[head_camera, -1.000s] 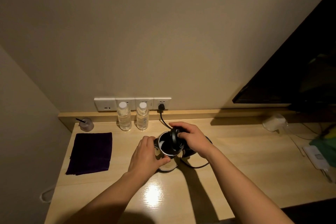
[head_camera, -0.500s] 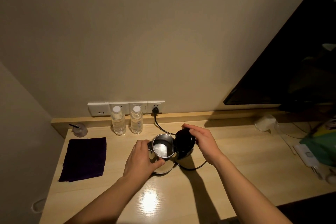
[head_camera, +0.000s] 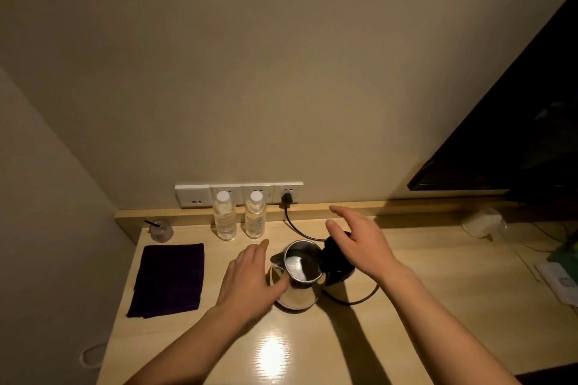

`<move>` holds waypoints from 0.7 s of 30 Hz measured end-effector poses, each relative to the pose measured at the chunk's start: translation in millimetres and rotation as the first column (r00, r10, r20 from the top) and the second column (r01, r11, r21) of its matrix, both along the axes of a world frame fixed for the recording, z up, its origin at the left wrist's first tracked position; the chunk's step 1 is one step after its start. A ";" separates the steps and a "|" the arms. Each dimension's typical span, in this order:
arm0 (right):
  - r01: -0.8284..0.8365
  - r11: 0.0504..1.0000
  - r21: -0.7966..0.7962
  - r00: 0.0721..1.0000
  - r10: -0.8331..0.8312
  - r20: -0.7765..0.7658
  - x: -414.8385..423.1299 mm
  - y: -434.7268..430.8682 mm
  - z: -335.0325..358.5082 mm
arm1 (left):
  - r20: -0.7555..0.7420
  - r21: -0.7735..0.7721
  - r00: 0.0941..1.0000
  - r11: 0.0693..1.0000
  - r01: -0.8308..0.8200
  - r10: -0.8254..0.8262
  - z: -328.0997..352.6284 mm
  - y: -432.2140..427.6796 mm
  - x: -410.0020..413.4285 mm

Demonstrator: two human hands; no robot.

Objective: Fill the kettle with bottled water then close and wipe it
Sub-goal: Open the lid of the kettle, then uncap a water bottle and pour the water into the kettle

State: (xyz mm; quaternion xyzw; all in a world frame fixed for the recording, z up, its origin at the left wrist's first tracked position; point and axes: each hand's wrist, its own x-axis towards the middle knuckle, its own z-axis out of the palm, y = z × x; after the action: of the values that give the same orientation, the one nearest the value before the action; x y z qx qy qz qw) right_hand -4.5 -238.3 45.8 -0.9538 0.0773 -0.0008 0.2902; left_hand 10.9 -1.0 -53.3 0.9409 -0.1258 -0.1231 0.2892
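A steel kettle [head_camera: 298, 284] stands on the wooden desk with its black lid [head_camera: 333, 256] swung open to the right, so its shiny inside shows. My left hand [head_camera: 250, 280] is open beside the kettle's left wall, thumb near the body. Just above the lid hovers my right hand [head_camera: 359, 239], fingers spread and holding nothing. Two capped water bottles [head_camera: 224, 217] [head_camera: 255, 216] stand upright at the back by the wall sockets. A dark purple cloth [head_camera: 169, 280] lies folded flat at the left.
The kettle's black cord [head_camera: 295, 226] runs to a plug in the wall socket [head_camera: 287, 194]. A small cup with a straw [head_camera: 161, 230] sits back left. A dark TV screen [head_camera: 513, 141] hangs at the right, with a crumpled bag and white devices below.
The kettle lid went from nearly shut to fully open. My right hand has let go of the lid and lifted, and my left hand has loosened from the kettle's side.
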 end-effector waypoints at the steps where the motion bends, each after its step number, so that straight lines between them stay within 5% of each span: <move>1: -0.053 0.996 -0.077 0.999 0.053 -0.003 4.7 9.6 6.8 | 0.005 -0.018 0.999 0.999 -0.041 0.041 4.5 9.5 8.2; 7: -0.381 0.893 -0.240 0.925 0.369 -0.095 38.4 80.3 6.9 | 0.112 -0.004 0.981 0.987 -0.159 0.158 35.5 54.5 100.3; 13: -0.532 0.787 -0.311 0.843 0.457 -0.284 71.1 132.2 -33.1 | 0.078 0.304 0.995 0.952 0.028 -0.054 42.6 62.1 171.9; 17: -0.509 0.808 -0.298 0.845 0.404 -0.350 86.6 149.5 -55.7 | 0.067 0.363 0.988 0.926 0.106 -0.139 27.5 60.8 185.3; 21: -0.306 0.947 -0.099 0.904 0.257 -0.341 98.6 157.9 -74.5 | 0.111 0.250 0.979 0.958 0.141 -0.173 12.5 68.1 172.7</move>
State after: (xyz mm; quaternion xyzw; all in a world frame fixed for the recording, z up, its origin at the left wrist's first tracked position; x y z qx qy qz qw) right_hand 94.1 -80.4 -28.6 -0.9611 -0.0153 0.1920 0.1979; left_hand 183.6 67.1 -40.8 0.9621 -0.2033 -0.0976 0.1534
